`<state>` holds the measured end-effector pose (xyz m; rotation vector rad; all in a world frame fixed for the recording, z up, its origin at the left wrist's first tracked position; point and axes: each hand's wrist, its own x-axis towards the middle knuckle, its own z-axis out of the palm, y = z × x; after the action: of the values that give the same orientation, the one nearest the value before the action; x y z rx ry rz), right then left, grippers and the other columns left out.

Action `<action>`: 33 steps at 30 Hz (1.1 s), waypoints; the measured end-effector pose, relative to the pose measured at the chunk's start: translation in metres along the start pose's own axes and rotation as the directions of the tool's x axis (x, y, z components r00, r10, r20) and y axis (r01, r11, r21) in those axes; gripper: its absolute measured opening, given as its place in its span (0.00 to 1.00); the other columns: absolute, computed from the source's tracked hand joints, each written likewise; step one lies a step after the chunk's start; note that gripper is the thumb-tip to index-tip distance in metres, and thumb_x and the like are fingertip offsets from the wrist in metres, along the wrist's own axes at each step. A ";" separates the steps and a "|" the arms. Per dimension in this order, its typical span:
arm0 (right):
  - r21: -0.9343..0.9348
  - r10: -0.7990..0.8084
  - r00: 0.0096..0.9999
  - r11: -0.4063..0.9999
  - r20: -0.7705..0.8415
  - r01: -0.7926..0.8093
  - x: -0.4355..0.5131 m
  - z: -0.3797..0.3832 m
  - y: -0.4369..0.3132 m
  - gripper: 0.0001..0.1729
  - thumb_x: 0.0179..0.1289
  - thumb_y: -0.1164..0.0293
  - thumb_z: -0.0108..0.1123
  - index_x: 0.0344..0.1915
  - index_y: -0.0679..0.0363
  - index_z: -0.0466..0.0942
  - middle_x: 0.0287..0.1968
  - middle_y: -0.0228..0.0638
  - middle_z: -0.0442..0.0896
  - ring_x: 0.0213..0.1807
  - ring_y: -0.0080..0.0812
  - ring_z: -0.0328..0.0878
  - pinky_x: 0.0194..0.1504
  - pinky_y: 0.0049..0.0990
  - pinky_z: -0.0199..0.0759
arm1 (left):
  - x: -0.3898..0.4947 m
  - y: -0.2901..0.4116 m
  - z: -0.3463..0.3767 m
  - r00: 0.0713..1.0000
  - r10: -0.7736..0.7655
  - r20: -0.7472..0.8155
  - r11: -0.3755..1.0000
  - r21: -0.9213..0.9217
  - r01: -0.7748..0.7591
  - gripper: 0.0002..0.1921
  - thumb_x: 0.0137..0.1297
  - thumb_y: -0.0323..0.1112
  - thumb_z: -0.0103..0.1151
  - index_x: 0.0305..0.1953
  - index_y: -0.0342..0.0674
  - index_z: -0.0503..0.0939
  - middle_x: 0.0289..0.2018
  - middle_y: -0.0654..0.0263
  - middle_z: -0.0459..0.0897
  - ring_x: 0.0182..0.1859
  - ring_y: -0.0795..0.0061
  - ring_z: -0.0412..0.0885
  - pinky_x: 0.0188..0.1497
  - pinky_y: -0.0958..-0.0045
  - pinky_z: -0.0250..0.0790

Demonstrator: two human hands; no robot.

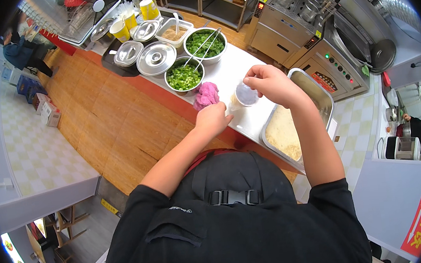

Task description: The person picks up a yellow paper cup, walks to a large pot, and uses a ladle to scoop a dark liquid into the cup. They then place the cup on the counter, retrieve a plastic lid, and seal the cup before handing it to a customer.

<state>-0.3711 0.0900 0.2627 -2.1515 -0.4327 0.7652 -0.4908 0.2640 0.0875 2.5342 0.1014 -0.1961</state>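
Note:
My right hand (272,85) pinches the rim of a clear plastic cup (247,94) above the white counter (240,66). The cup is tilted, and something pale yellowish, blurred, shows at its left side. Beside a crumpled pink cloth (207,95), my left hand (214,119) is held with curled fingers. It overlaps the cloth's lower edge in the picture; whether it grips anything is hidden. To the right, partly behind my right forearm, a deep steel tray (265,134) holds a pale, cream-coloured food (283,130).
Steel bowls of chopped scallions (184,77) and leafy greens (204,42), with tongs (208,46) across them, stand beyond the cloth. Lidded pots (156,58) and yellow paper cups (120,30) are farther left. A steel cooker (280,29) stands across. A person (22,50) sits far left.

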 end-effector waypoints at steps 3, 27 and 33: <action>-0.189 -0.095 0.993 0.979 -0.070 0.081 -0.006 -0.007 -0.007 0.17 0.76 0.62 0.66 0.47 0.68 0.87 0.40 0.42 0.90 0.42 0.34 0.87 0.47 0.36 0.80 | -0.036 -0.024 -0.018 0.998 -0.061 0.005 0.985 -0.161 0.061 0.17 0.74 0.48 0.70 0.47 0.37 0.89 0.39 0.52 0.93 0.47 0.50 0.92 0.50 0.52 0.83; -0.254 -0.313 0.938 0.905 0.147 0.341 -0.020 0.101 -0.180 0.05 0.72 0.81 0.62 0.45 0.64 0.82 0.27 0.35 0.81 0.26 0.29 0.78 0.32 0.31 0.71 | -0.148 -0.155 -0.208 0.912 0.274 -0.305 0.796 -0.460 -0.393 0.35 0.67 0.36 0.75 0.75 0.42 0.76 0.64 0.52 0.83 0.69 0.48 0.79 0.75 0.52 0.71; -0.273 -0.451 0.827 0.794 0.335 0.543 0.026 0.200 -0.252 0.08 0.69 0.79 0.61 0.47 0.63 0.78 0.38 0.51 0.89 0.41 0.59 0.88 0.43 0.49 0.81 | -0.125 -0.158 -0.282 0.860 0.333 -0.387 0.801 -0.366 -0.474 0.20 0.61 0.32 0.76 0.52 0.41 0.81 0.53 0.56 0.86 0.62 0.48 0.81 0.68 0.51 0.71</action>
<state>-0.4936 0.3759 0.3492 -2.1098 -1.3177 0.6858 -0.5995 0.5497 0.2502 2.0343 -0.2587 0.3607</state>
